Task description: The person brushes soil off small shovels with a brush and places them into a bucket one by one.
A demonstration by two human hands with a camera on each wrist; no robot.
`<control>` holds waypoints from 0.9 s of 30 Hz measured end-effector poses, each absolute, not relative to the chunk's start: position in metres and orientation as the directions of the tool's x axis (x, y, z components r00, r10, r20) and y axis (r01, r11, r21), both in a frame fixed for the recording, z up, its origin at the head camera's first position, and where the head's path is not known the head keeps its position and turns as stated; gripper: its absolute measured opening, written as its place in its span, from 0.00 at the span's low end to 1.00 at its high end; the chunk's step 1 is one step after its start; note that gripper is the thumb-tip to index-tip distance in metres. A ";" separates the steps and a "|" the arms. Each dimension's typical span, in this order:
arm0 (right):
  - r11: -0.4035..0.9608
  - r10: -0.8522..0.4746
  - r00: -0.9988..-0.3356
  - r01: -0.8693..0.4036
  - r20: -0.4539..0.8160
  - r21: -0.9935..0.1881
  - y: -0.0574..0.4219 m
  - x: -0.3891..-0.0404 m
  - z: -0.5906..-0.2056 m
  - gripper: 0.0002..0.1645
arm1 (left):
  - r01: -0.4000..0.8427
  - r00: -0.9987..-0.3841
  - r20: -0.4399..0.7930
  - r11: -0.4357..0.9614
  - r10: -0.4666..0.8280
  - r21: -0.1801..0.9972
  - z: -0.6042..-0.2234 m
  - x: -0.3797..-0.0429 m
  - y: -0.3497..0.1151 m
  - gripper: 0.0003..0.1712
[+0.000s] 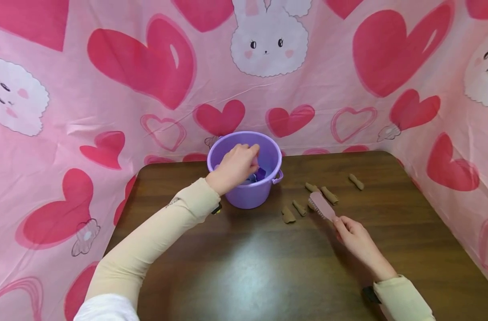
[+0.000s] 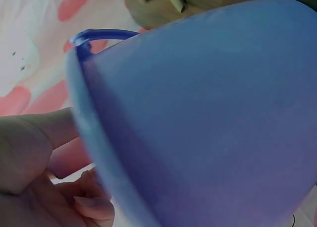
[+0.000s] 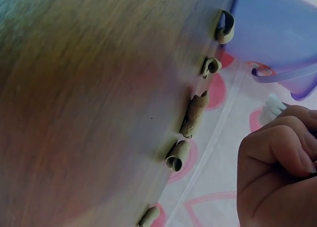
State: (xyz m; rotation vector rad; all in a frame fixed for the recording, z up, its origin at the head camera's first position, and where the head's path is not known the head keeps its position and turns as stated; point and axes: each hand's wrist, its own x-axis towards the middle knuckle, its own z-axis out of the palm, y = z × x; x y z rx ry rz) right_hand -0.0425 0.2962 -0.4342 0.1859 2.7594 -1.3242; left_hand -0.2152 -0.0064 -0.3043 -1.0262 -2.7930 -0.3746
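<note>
My left hand (image 1: 236, 162) reaches over the rim of a purple bucket (image 1: 248, 196) at the back of the table. In the left wrist view, its fingers curl around a smooth pink piece (image 2: 70, 158), mostly hidden by the hand and rim. Below the hand, a dark purple item (image 1: 261, 174) shows inside the bucket. My right hand (image 1: 358, 240) grips the handle of a small pink brush (image 1: 323, 206), bristles turned left and down. Under and around the brush head lie several curled brown pieces, one (image 1: 329, 195) just behind it; they look like rolled bark.
A dark wooden table (image 1: 211, 267) carries everything. The bucket's side handle (image 1: 278, 177) sticks out to the right. One brown roll (image 1: 356, 182) lies apart, farther right. A pink cloth (image 1: 324, 80) with hearts and rabbits hangs behind the table and at its sides.
</note>
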 end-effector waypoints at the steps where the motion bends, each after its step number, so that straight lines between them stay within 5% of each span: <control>1: 0.619 0.069 -0.990 0.139 -0.122 -0.773 0.295 -0.042 -0.434 0.26 | 0.647 -0.761 0.212 0.740 0.613 0.183 -0.305 -0.215 -0.006 0.07; 13: 0.616 0.050 -0.992 0.122 -0.117 -0.778 0.288 -0.044 -0.434 0.25 | 0.640 -0.767 0.161 0.758 0.621 0.128 -0.307 -0.206 0.000 0.06; 27: 0.632 0.001 -0.992 0.099 -0.127 -0.769 0.288 -0.048 -0.430 0.26 | 0.663 -0.716 0.307 0.748 0.627 0.019 -0.321 -0.182 -0.010 0.16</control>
